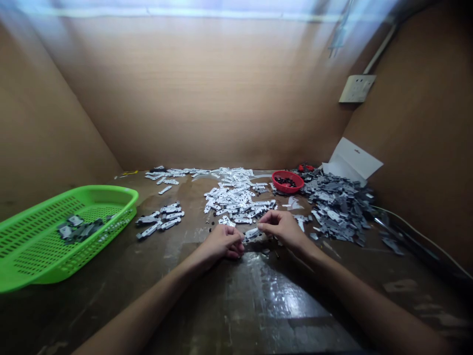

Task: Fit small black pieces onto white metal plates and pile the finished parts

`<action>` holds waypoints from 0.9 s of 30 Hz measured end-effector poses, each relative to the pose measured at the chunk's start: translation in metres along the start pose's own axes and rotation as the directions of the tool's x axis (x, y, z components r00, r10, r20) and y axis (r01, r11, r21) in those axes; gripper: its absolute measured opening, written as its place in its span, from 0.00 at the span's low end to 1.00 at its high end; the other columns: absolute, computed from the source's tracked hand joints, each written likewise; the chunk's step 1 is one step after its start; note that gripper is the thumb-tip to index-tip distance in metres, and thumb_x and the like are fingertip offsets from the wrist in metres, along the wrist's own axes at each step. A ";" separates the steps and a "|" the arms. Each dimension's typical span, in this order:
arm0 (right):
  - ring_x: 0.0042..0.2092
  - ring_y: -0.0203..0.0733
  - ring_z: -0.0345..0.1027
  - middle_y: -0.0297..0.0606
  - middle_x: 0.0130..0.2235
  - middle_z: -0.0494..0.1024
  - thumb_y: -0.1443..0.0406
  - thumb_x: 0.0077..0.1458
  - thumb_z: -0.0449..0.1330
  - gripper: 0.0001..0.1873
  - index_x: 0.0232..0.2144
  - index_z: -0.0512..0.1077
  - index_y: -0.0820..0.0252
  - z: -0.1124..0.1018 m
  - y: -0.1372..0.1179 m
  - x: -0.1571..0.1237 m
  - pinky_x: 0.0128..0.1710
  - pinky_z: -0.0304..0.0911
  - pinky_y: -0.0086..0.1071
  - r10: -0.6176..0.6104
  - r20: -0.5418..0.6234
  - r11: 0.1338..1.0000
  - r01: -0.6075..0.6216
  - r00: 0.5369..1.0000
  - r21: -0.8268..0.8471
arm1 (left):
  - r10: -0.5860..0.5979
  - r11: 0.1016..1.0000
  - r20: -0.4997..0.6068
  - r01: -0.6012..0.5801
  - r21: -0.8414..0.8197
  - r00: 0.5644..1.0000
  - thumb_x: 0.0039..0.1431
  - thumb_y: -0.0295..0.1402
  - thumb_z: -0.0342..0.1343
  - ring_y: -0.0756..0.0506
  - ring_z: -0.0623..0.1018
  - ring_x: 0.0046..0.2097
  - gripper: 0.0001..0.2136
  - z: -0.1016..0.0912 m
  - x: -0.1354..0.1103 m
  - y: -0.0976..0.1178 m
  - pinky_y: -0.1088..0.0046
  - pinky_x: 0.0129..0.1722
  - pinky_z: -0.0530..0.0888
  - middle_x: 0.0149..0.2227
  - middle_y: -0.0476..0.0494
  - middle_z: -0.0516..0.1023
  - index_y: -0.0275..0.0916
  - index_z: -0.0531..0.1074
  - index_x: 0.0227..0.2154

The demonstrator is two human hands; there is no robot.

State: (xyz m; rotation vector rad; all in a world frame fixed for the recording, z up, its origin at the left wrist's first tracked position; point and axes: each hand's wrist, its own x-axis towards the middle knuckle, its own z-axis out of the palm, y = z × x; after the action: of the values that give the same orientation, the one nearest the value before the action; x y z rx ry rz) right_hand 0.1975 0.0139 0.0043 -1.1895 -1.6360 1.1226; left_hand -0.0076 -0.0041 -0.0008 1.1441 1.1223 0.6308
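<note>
The head-worn camera looks forward and down along a scuffed dark wooden workbench (258, 301) from above its near edge, close to the person's left hand (221, 242) and right hand (281, 229) at lower centre of the frame. Its wide view curves the scene, reaching from a bright green plastic mesh basket (74, 193) at the left edge to a tan board side panel (414, 123) at the right. A tan board back wall (199, 93) faces the camera across the upper half of the frame.
</note>
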 end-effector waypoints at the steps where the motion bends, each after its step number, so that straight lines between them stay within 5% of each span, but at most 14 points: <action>1: 0.23 0.32 0.61 0.33 0.22 0.71 0.63 0.43 0.61 0.08 0.26 0.72 0.64 0.000 0.000 0.000 0.23 0.56 0.26 0.002 0.000 1.000 -0.002 1.000 0.004 | -0.003 1.000 -0.001 0.003 -0.001 1.000 0.46 0.39 0.57 0.51 0.74 0.25 0.12 0.000 0.000 0.000 0.79 0.24 0.69 0.23 0.45 0.75 0.33 0.68 0.26; 27: 0.22 0.31 0.59 0.33 0.21 0.72 0.59 0.42 0.61 0.14 0.29 0.76 0.65 0.002 -0.001 -0.001 0.22 0.53 0.26 0.076 -0.007 0.997 -0.076 0.997 0.030 | 0.003 1.000 -0.013 -0.004 -0.019 1.000 0.46 0.39 0.57 0.51 0.74 0.26 0.12 -0.001 0.001 -0.003 0.79 0.24 0.69 0.24 0.44 0.74 0.33 0.68 0.26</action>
State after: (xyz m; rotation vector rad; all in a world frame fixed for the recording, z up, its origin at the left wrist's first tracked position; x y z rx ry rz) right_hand 0.1957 0.0126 0.0045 -1.2445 -1.5747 1.1841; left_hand -0.0089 -0.0034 -0.0038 1.1279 1.1232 0.6508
